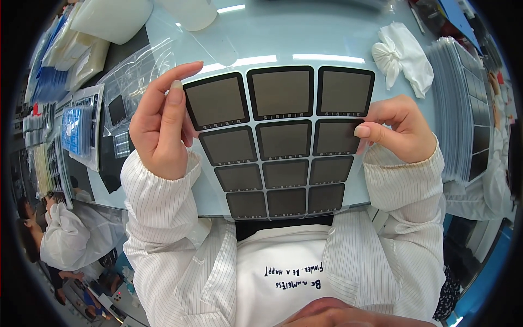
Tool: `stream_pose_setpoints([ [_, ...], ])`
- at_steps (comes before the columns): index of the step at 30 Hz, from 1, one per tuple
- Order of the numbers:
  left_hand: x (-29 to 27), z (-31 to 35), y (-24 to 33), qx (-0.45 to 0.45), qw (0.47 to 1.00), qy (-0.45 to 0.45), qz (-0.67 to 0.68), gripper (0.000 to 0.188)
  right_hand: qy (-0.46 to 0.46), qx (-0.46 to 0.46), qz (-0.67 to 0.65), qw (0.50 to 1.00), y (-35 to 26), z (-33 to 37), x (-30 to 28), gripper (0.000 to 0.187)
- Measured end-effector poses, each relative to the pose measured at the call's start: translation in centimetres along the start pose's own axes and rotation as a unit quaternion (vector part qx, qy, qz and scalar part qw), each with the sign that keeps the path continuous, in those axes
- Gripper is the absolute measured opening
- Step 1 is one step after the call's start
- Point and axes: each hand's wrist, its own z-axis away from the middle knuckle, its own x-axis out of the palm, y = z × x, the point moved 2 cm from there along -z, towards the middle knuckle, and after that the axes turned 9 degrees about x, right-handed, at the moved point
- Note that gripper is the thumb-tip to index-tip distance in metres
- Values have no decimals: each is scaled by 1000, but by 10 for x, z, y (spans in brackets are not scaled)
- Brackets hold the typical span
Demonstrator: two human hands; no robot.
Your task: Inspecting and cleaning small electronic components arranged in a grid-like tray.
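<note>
A clear sheet (253, 121) carries rows of dark, black-framed rectangular panels in three columns. It is tilted, its far edge raised and its near edge low by the table's front edge. At its right edge, my right hand (402, 129) pinches it, thumb on top beside the second row and the other fingers partly hidden. My left hand (163, 122) holds the left edge by the upper rows; its thumb and index finger point up along the border, while the remaining fingers are partly hidden by the sheet.
Right of the sheet, a tall stack of similar sheets (455, 109) stands near a knotted white cloth (400, 57). To the left lie clear plastic bags (144, 68) and a blue wrapped pack (76, 131). A whitish container (190, 12) sits at the back. Other people work at both sides.
</note>
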Motion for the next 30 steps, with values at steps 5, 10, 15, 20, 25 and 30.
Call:
stream_pose_setpoints([
  [5,-1,0,-1,2,1000,-2,1,30,-9,-3,8,1000,-4,0,0,19],
  [10,-3,-1,-3,10,1000,-4,7,30,6,0,-18,1000,-3,0,4,17],
  [15,-2,-3,-2,13,1000,13,1,30,3,-18,-25,1000,-4,-1,4,17],
  [20,-4,-2,-3,6,1000,7,3,30,7,-33,-25,999,-4,1,1,20],
  [25,-4,-3,-8,-17,1000,-8,17,38,49,-45,-24,997,-3,0,4,25],
  [30,0,-3,-11,-61,977,-59,195,49,108,-88,-66,988,1,-2,2,28],
])
